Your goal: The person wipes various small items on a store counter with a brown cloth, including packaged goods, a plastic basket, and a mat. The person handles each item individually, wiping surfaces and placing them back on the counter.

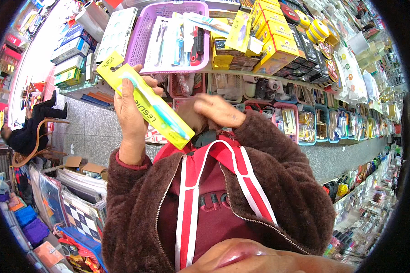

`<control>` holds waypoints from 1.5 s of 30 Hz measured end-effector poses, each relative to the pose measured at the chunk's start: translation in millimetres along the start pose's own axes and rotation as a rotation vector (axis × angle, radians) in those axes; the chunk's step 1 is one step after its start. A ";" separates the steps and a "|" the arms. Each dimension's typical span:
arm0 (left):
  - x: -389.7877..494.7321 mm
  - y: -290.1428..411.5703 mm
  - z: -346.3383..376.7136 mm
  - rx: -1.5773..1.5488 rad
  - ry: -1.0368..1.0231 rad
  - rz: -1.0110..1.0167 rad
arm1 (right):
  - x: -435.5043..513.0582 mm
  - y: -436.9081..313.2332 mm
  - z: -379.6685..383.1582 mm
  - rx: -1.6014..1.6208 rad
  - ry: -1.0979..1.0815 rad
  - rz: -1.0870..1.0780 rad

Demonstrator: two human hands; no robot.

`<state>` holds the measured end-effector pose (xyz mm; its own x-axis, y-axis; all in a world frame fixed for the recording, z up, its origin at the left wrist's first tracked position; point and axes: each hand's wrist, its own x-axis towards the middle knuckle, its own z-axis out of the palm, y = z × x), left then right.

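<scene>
Upright at the left, my left hand (133, 102) grips a yellow blister pack (147, 102) with a blue-green toothbrush inside, thumb on its front and fingers behind. The pack slants from upper left to lower right. Just right of it, in front of my chest, is my right hand (218, 111), blurred, with its fingers extended towards the pack and nothing seen in it; its lower part is in shadow. Beyond my hands a purple plastic basket (135, 44) holds packaged toothbrushes (157, 41) and a red-and-black handled item (195, 47). Another yellow toothbrush pack (240, 31) lies on boxes beside the basket.
Yellow boxes (276, 44) and tape rolls (317, 30) are stacked right of the basket. Below the counter stand small plastic baskets (306, 141) of goods. Stacked boxes (70, 49) are at the upper left. A seated person (24, 133) is at the far left, near framed boards (80, 216).
</scene>
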<state>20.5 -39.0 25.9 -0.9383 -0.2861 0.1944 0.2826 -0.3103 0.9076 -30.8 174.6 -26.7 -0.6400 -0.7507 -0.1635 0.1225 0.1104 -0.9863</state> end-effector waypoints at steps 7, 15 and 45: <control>-9.5 -24.9 22.3 0.153 -0.142 -0.230 | 3.5 -41.9 -0.2 0.156 0.297 -0.524; -6.1 -31.0 7.2 0.214 0.006 -0.154 | -2.5 -35.9 11.7 -0.567 -0.063 -0.765; 122.2 -31.6 -19.1 0.462 -0.162 -0.060 | 62.2 -7.5 3.2 0.284 0.143 -0.136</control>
<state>-99.3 -81.5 13.8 -0.9795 -0.1239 0.1589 0.1437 0.1234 0.9819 -69.1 125.0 -29.4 -0.7626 -0.6447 -0.0524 0.2219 -0.1847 -0.9574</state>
